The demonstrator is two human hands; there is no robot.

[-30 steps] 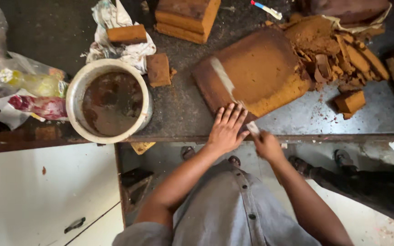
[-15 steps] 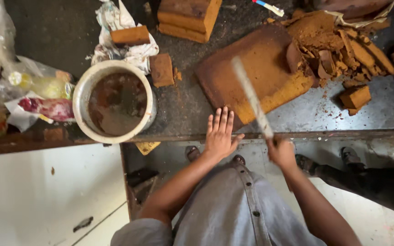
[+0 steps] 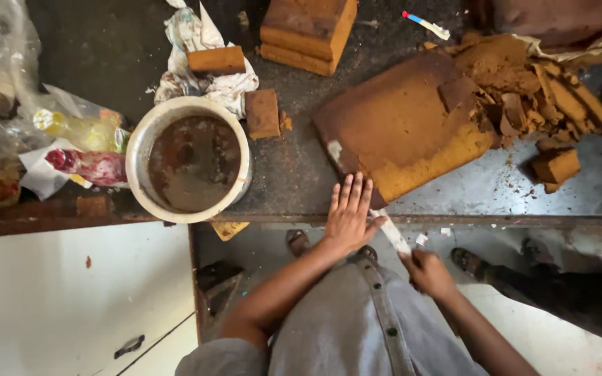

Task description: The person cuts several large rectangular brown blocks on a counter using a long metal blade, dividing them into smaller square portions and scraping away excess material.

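A long, flat, pale-bladed knife (image 3: 391, 233) lay across the front edge of the dark, speckled bench (image 3: 301, 174), its blade smeared whitish and dull. Its long axis ran on a slant, the tip pointing up and to the left toward the bench, the handle end down and to the right, past the edge. The right hand (image 3: 428, 273) was closed around the handle, fingers wrapped tight. The left hand (image 3: 348, 217) lay flat with its fingers spread and straight, holding nothing, the palm at the bench edge and the thumb touching the blade.

Just beyond the fingertips sat a large brown slab of sponge cake (image 3: 402, 125), its top matt and dark, its cut side yellow and porous. A heap of crumbly brown cake trimmings (image 3: 531, 90) lay against its right side. To the left stood a round white metal bowl (image 3: 141, 150) holding brown liquid, and near it a small square piece of cake (image 3: 263, 113).
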